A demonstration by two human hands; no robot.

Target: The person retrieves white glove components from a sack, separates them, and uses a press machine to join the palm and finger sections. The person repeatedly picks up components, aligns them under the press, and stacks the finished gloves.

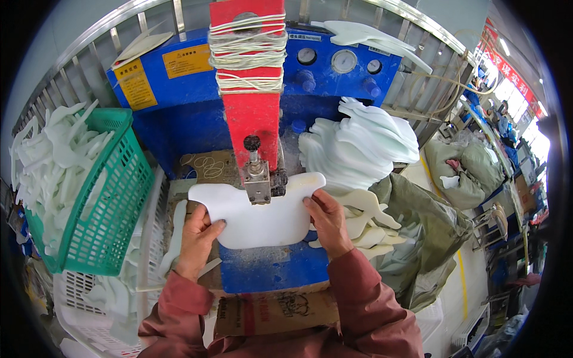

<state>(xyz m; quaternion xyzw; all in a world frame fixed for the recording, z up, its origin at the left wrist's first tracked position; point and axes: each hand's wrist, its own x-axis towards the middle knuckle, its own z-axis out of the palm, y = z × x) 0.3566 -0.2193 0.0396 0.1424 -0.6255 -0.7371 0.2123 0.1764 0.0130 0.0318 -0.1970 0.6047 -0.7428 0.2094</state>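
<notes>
Between my two hands a flat white foam piece [262, 224] with flared upper corners is held level under the metal head [258, 182] of a red machine arm [250, 113]. The head covers part of its upper edge. My left hand [200, 235] pinches the left side, thumb on top. On the right side my right hand [328, 219] grips the edge below the flared corner, its thumb also on top. The blue machine bed [274, 271] shows below the piece. A tall stack of white foam pieces [361, 143] stands at the right, with yellowish foam pieces [361, 221] beside my right hand.
A green basket [104, 209] full of white foam offcuts stands on the left, above a white crate [83, 292]. A blue panel with gauges [344, 61] rises behind. At the right lies an olive sack [427, 238]. Cord [248, 51] wraps the red arm.
</notes>
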